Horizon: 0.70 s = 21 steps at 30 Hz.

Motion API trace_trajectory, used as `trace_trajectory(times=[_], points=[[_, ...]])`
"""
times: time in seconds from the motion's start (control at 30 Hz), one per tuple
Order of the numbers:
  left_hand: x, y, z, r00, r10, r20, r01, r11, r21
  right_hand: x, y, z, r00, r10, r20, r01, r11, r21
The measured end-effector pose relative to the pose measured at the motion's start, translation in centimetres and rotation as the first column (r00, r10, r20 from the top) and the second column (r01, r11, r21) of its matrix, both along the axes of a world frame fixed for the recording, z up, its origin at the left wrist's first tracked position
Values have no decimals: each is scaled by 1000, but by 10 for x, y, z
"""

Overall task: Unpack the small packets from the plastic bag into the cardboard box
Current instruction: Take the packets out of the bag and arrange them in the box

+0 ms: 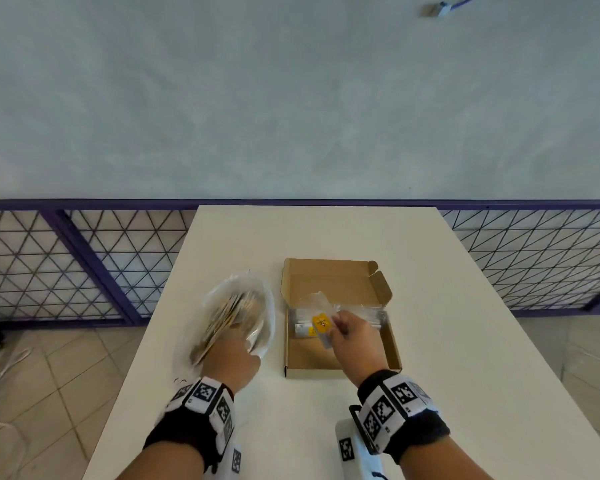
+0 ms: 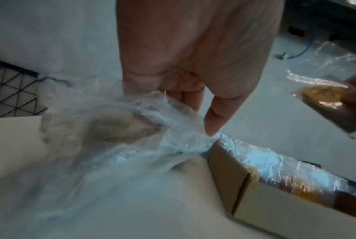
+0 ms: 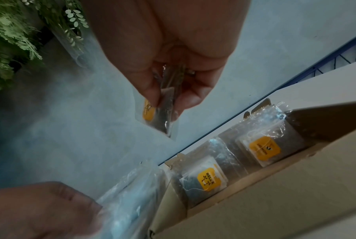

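A clear plastic bag full of small packets lies left of the open cardboard box on the white table. My left hand grips the bag's near end; in the left wrist view its fingers pinch the crumpled plastic bag beside the box corner. Over the box, my right hand pinches a packet with a yellow label. In the right wrist view that hand holds the packet above packets with yellow labels standing in the box.
The table ends at a purple mesh railing behind it, with tiled floor on both sides. The box lid lies open toward the far side. A white tagged device sits at the table's near edge.
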<state>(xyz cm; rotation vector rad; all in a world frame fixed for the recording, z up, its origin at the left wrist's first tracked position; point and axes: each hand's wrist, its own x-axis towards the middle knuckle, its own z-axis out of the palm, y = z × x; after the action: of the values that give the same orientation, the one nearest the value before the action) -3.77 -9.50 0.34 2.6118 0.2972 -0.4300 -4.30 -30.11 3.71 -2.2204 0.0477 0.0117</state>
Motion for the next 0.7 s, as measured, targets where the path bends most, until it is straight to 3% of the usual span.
trace_trajectory(times=[0.2,0.53,0.7], points=[[-5,-1,28,973,228,48,-224,972,-75,0,2,-1,999,45,-16,-45,999,-1],[-3,-1,31,864,428,266,-372,898,-234,0,-10,1,995,91,-48,-89,996,27],[-1,-1,31,814,515,270,-453,853,-260,-1,-14,4,994,77,-77,-71,995,77]])
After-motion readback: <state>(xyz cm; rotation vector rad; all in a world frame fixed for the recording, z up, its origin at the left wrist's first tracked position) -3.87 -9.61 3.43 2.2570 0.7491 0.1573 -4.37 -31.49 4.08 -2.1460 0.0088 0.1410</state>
